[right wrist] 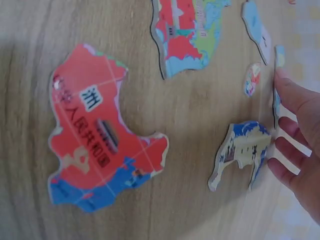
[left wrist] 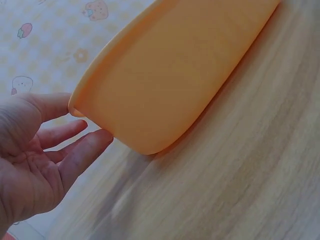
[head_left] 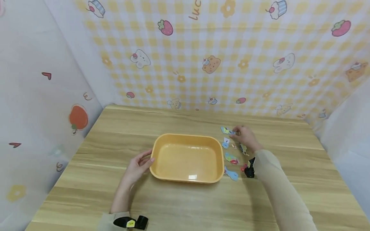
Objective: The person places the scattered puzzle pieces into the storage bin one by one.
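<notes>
The left hand (head_left: 138, 166) (left wrist: 45, 155) grips the left end of a yellow-orange tray (head_left: 164, 178) (left wrist: 145, 85), thumb at the rim and fingers against the outer side. At the far end of a group of map-printed puzzle pieces, the right hand (head_left: 245, 136) (right wrist: 302, 135) holds a light-blue and yellow piece (head_left: 226, 130) (right wrist: 277, 100) between thumb and fingertips. Close by lie a beige and blue piece (head_left: 243, 149) (right wrist: 242, 145) and a tiny piece (head_left: 233, 146) (right wrist: 252, 79). A red piece with printed characters (right wrist: 95, 130) is flat on the wood.
Right of the tray are a blue and white piece (head_left: 225, 143) (right wrist: 256, 30), a green and red piece (head_left: 232, 158) (right wrist: 185, 40) and a blue piece (head_left: 231, 174). A patterned cloth (head_left: 188, 64) hangs behind the wooden table (head_left: 86, 179).
</notes>
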Demonstrator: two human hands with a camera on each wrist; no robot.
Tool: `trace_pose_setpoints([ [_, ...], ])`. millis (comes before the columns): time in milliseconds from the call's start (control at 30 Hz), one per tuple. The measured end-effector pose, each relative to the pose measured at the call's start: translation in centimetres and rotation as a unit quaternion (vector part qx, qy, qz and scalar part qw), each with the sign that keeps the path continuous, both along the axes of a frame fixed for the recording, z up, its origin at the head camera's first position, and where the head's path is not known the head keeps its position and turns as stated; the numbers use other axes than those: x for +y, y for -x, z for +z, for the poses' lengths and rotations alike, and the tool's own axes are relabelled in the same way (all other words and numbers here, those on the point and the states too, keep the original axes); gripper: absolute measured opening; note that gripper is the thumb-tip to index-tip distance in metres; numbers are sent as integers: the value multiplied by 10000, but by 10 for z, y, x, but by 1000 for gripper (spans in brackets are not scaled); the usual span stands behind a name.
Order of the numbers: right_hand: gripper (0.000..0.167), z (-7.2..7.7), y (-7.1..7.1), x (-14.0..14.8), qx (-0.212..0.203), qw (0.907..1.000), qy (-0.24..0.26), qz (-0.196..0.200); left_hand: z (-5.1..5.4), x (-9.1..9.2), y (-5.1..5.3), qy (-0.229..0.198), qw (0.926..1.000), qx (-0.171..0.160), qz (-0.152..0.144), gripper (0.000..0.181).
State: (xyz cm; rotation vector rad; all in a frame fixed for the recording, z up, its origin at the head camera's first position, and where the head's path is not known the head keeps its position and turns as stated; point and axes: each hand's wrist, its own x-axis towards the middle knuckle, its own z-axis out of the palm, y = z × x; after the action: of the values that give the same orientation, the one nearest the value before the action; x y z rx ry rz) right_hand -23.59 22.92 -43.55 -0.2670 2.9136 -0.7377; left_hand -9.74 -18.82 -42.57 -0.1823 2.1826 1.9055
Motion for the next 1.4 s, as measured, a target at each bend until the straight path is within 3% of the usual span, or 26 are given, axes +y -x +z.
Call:
trace_pose_setpoints([
  [233, 28, -2, 4, 1, 74, 9991, -408, 133, -3, 4, -4, -179, 9997, -105, 84, 54],
  [433, 26, 3, 5, -2, -472, 9984, 268, -178, -5, 3, -6, -280, 9992, -244, 125, 53],
  [633, 21, 5, 6, -3, -709, 9937, 798, -343, -5, 2, -6, -185, 9993, -299, 142, 53],
  [1033, 15, 23, 2, -2, -438, 9955, 826, 128, -3, 2, -2, -137, 9995, -280, 102, 53],
  [1400, 25, 41, 0, -19, -235, 9960, 747, 433, -4, -1, 2, -100, 9996, -248, 28, 53],
])
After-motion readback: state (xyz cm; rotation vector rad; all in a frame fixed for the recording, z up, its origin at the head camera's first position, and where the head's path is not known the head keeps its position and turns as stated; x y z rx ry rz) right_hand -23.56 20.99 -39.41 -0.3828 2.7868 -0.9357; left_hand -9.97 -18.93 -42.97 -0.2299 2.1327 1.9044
